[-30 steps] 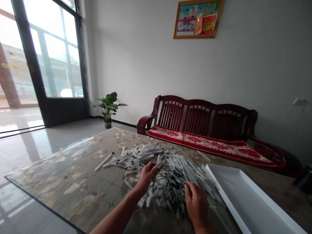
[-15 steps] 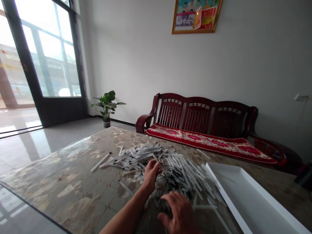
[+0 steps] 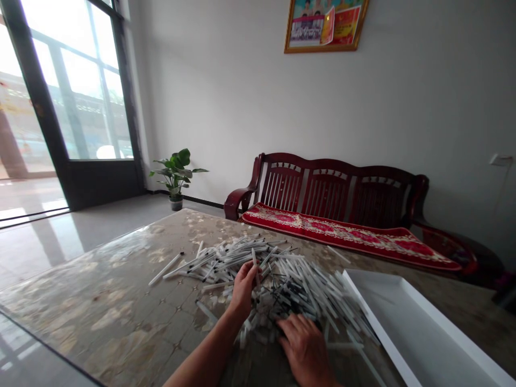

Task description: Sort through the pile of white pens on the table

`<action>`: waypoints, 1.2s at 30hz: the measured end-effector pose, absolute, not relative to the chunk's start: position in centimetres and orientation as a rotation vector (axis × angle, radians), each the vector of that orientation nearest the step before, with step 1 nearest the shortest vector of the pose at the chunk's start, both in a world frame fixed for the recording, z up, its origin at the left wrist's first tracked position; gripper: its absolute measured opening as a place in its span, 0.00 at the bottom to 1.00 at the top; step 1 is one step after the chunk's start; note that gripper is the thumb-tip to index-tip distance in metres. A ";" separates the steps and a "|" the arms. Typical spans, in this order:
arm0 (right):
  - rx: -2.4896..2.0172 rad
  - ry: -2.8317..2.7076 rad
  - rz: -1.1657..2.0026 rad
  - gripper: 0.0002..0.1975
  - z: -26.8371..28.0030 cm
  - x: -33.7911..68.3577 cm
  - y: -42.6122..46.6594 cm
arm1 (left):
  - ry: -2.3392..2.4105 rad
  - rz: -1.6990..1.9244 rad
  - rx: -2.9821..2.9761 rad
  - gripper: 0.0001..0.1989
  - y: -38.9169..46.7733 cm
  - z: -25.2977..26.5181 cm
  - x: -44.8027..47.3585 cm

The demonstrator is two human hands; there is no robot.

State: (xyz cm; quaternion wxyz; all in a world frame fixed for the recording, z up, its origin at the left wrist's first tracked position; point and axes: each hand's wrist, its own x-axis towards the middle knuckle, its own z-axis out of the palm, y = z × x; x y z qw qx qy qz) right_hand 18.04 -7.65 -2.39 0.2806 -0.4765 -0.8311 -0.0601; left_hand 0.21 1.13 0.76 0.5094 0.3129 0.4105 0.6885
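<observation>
My left hand (image 3: 244, 287) is closed, pinching a slim white pen barrel (image 3: 254, 257) that stands nearly upright above the pile. My right hand (image 3: 303, 344) is lower and to the right, palm down, its fingers bent together at the near edge of the small black pen parts (image 3: 291, 294). Whatever its fingertips hold is hidden. White pen barrels with dark ends (image 3: 229, 256) lie heaped behind my left hand. More plain whitish tubes (image 3: 310, 279) fan out to the right. Short clear caps (image 3: 264, 317) lie loose between my hands.
A shallow white tray (image 3: 397, 312) rests on the patterned table (image 3: 121, 301) at the right, beside the tubes. Beyond the table is a dark red wooden bench (image 3: 326, 185) with a red floral cover (image 3: 346, 232). A potted plant (image 3: 176, 174) stands near the glass door (image 3: 97, 91).
My left hand has shifted slightly left and the barrel in it now points up. My right hand has moved right; its thumb and fingers, spread before, are closer together at the black parts.
</observation>
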 end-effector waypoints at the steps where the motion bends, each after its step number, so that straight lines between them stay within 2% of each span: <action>1: -1.265 -2.222 -0.173 0.20 -2.5 18.1 -7.6 | 1.006 1.668 0.782 0.27 1.2 0.7 0.2; 5: -1.263 -2.128 -0.220 0.16 -3.1 18.5 -7.2 | 1.180 1.585 1.025 0.18 1.0 0.5 0.0; 8: -1.288 -1.996 -0.296 0.12 -3.5 18.9 -6.6 | 1.501 1.286 1.482 0.10 0.4 0.6 0.0; 14: -1.402 -1.934 -0.370 0.11 -3.6 19.3 -5.8 | 1.512 0.819 2.111 0.14 -0.8 0.8 0.2; 20: -1.430 -1.922 -0.415 0.17 -3.3 19.0 -5.2 | 1.473 0.524 2.403 0.12 -0.9 1.8 0.9; 23: -1.397 -1.903 -0.402 0.18 -3.0 19.3 -4.9 | 1.455 0.493 2.518 0.04 -0.9 2.5 1.3; 29: -1.321 -1.714 -0.442 0.20 -2.5 21.0 -4.1 | 1.583 0.605 2.495 0.07 -0.2 4.1 0.3; 32: -1.333 -1.597 -0.459 0.24 -2.7 21.7 -3.6 | 1.762 0.679 2.320 0.06 0.8 5.2 -0.6; 36: -1.336 -1.606 -0.434 0.23 -3.4 21.9 -3.0 | 1.942 0.754 2.100 0.08 3.3 5.6 -0.8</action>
